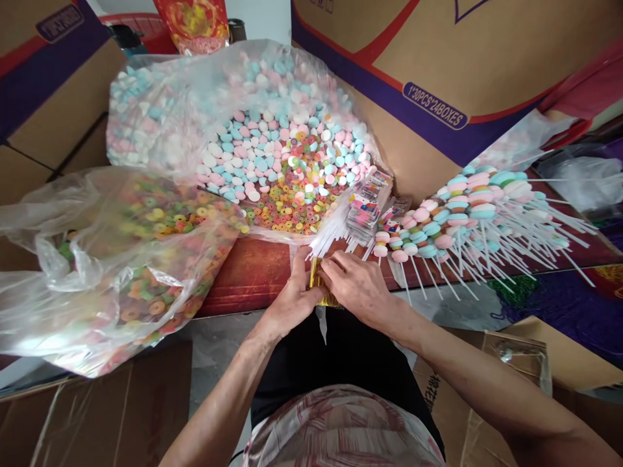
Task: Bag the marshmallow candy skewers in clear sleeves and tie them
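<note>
At the table's front edge, my left hand [293, 299] and my right hand [359, 280] meet, both closed on a small bundle of shiny gold strips [315, 275] that look like twist ties. The fingers cover much of the bundle. Just beyond them lie loose white sticks [332, 233] and a stack of small printed plastic bags [367, 202]. To the right is a heap of candy skewers [457, 207], pastel sweets threaded on white sticks.
Pastel button candies [253, 152] spill from a large clear bag [160, 110], with ring gummies [287, 207] in front. Another bag of ring gummies [150, 305] overhangs the table edge [253, 272] at left. Large cartons [487, 58] stand behind; an opened carton [516, 363] sits lower right.
</note>
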Demonstrator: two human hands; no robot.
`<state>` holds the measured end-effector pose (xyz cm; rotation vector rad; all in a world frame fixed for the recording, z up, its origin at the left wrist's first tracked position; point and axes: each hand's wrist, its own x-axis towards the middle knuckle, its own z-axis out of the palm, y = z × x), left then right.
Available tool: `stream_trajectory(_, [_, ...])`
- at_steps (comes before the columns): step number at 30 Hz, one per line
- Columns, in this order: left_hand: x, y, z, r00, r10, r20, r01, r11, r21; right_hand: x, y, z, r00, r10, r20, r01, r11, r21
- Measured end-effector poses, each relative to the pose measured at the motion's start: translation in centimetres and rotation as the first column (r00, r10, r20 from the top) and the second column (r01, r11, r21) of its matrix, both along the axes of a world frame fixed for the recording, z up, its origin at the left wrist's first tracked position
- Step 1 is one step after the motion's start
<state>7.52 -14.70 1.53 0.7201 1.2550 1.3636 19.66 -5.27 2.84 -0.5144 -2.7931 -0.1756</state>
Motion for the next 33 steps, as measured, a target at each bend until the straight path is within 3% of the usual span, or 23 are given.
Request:
stream_trajectory(6, [0.4,0.1,-0.1,0.995,0.066,0.07,-0.061,0.996,-0.066,-0.6,-0.4,-0.6,0.992,-0.122,-0.026,0.121,0.991,-0.056])
stream_trajectory(9, [0.5,-0.2,-0.1,0.995,0.055,0.083,-0.05,0.997,-0.061,-0.5,0.1,-0.4,0.995,-0.103,-0.013,0.101,0.99,-0.102])
stream_trajectory(14, [0.4,-0.2,-0.2,0.992,0.102,0.073,-0.103,0.995,-0.001,-0.1,0.7,0.3,0.99,-0.043,-0.134,-0.003,0.947,-0.323])
stream_trajectory(24, [0.4,0.0,-0.3,0.996,0.035,-0.085,-0.034,0.999,0.017,-0.3,-0.2,0.5,1.0,0.025,0.015,-0.023,0.995,-0.102])
stream_trajectory(30, [0.2,-0.3,0.1,0.996,-0.027,-0.09,0.032,0.998,0.054,-0.6,1.2,0.2,0.989,0.111,-0.099,-0.129,0.97,-0.204])
stream_trajectory(33, [0.0,-0.3,0.0,0.996,-0.021,-0.091,0.025,0.999,0.04,-0.7,1.0,-0.2,0.984,0.091,-0.151,-0.12,0.972,-0.2])
